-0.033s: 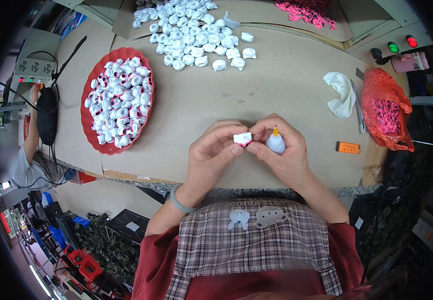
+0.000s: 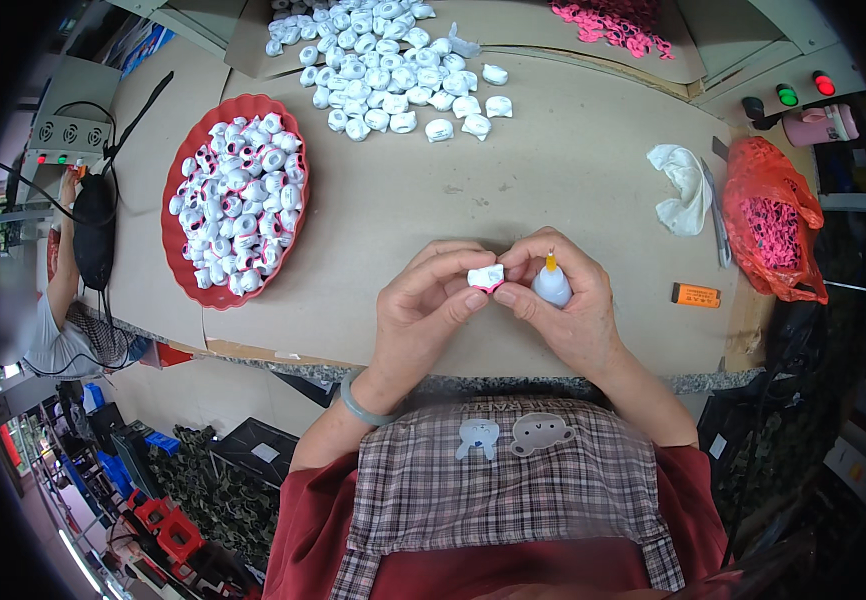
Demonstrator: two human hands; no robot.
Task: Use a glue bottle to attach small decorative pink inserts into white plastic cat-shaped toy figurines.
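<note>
My left hand (image 2: 431, 298) pinches a small white wrapped piece with a pink edge (image 2: 486, 277) between thumb and fingers. Tucked in the curled palm of my right hand (image 2: 578, 300) is a white squeeze bottle (image 2: 552, 288), its yellow nozzle pointing up and away from me. The thumb and index fingertips of that same hand meet the right side of the white piece. Both hands are close together above the table near its front edge. What the piece looks like underneath is hidden by my fingers.
To the left stands a red scalloped tray (image 2: 172, 205) heaped with white and pink pieces. Loose white pieces (image 2: 378, 80) lie at the back. On the right are a white cloth (image 2: 681, 188), an orange box (image 2: 696, 294) and a red plastic bag (image 2: 803, 195) of pink parts. A co-worker (image 2: 48, 310) sits far left.
</note>
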